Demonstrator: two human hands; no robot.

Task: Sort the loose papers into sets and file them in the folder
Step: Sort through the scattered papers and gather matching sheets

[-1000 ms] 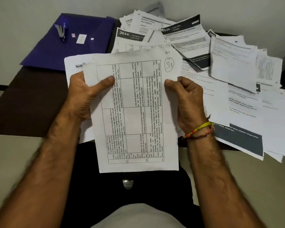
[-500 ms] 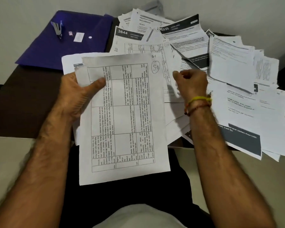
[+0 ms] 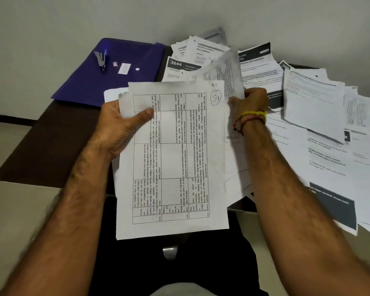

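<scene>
A white sheet (image 3: 175, 163) printed with a ruled table is held above the lap, in front of the near edge of a dark table (image 3: 51, 135). The table text runs sideways, and "S-1" is handwritten twice at the sheet's top right corner, once inside a drawn circle. The top left corner is torn and ragged. At least one more sheet is seen behind it in the same grip; the exact count cannot be told.

The sheet is pinched by the left hand (image 3: 120, 127) at its upper left edge, with the thumb pressed flat on the printed face and the fingers hidden behind the paper. A second sheet (image 3: 224, 75), blurred and tilted upward, is gripped by the right hand (image 3: 250, 101) just beyond the first sheet's right edge; the fingers are curled, but how they lie on the paper cannot be told. Yellow and red thread bands (image 3: 252, 116) are worn on the right wrist.

One blue folder (image 3: 115, 82) is lying closed on the far left of the table, with one stapler (image 3: 100, 59) resting on it. A loose pile of papers (image 3: 320, 107) is spread over the table's right half, overlapping and hanging past the near edge; far too many are stacked to be counted. One is headed "3644".
</scene>
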